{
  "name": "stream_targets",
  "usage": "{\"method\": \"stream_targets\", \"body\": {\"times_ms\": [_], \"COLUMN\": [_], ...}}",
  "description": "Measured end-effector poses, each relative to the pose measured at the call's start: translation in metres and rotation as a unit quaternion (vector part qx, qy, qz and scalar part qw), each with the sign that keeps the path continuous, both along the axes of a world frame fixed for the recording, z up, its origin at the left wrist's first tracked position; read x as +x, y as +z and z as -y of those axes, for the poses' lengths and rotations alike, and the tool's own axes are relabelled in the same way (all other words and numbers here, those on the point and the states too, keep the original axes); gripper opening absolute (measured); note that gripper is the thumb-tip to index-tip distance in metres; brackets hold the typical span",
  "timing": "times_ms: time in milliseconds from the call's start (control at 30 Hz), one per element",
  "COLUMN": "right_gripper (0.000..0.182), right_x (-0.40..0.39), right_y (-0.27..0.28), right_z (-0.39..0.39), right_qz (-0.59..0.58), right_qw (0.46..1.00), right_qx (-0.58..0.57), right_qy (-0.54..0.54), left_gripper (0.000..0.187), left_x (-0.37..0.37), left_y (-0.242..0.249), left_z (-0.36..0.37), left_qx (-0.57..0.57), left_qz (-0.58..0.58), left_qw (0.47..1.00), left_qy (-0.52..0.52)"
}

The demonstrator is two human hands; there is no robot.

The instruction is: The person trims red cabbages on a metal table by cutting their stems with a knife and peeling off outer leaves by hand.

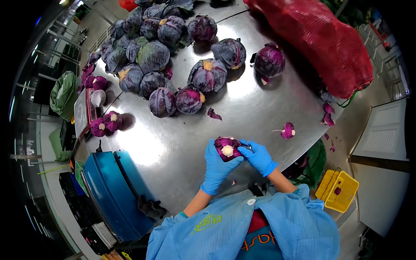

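Both hands wear blue gloves and meet over the metal table. My left hand [218,167] is wrapped round a purple cabbage [228,149], whose pale cut stem end faces up. At the cabbage's right side, my right hand [258,158] is closed on a small dark tool [248,147], likely a knife; most of it is hidden by the fingers. A torn purple leaf [214,114] lies beyond the hands, and a leafy piece with a pale stem [288,130] lies to their right.
Many purple cabbages [208,76] cover the table's far left. A red mesh sack [320,47] fills the far right. Left are a scale [81,108], trimmed cabbages [112,121] and a blue bin [106,186]. A green bag [315,164] and yellow basket [342,190] stand beyond the right edge.
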State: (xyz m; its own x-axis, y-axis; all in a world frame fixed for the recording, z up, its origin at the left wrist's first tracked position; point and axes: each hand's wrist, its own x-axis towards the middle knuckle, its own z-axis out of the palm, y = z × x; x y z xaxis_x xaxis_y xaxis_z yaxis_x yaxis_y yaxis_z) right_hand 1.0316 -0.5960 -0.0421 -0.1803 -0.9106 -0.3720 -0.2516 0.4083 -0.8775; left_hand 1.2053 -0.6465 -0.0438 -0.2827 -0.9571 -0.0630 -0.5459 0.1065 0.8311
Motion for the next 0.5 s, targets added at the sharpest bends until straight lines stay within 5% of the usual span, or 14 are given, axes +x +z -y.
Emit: {"method": "stream_targets", "body": {"times_ms": [100, 200, 300, 367, 433, 500], "right_gripper": [0.034, 0.019, 0.015, 0.021, 0.034, 0.047], "right_x": [0.001, -0.014, -0.062, -0.102, -0.097, -0.077], "right_y": [-0.018, -0.028, -0.069, -0.073, -0.027, -0.019], "right_z": [-0.007, -0.014, -0.022, -0.013, -0.001, 0.01], "right_qz": [-0.222, -0.311, -0.393, -0.451, -0.379, -0.271], "right_qw": [0.967, 0.924, 0.905, 0.892, 0.921, 0.962], "right_qx": [-0.123, -0.216, -0.162, 0.023, -0.045, -0.047], "right_qy": [0.039, 0.05, 0.005, -0.005, -0.082, 0.004], "left_gripper": [0.104, 0.113, 0.116, 0.118, 0.119, 0.119], "left_x": [0.004, 0.018, 0.033, 0.038, 0.041, 0.04], "left_y": [-0.002, -0.013, -0.012, -0.012, -0.014, -0.016], "left_z": [0.007, 0.001, 0.001, 0.003, 0.0, 0.004], "left_qx": [0.071, 0.06, 0.038, 0.035, 0.041, 0.033], "left_qz": [-0.008, -0.028, -0.057, -0.072, -0.086, -0.078], "left_qw": [0.997, 0.997, 0.994, 0.99, 0.987, 0.987], "left_qy": [-0.026, -0.026, -0.08, -0.113, -0.126, -0.138]}}
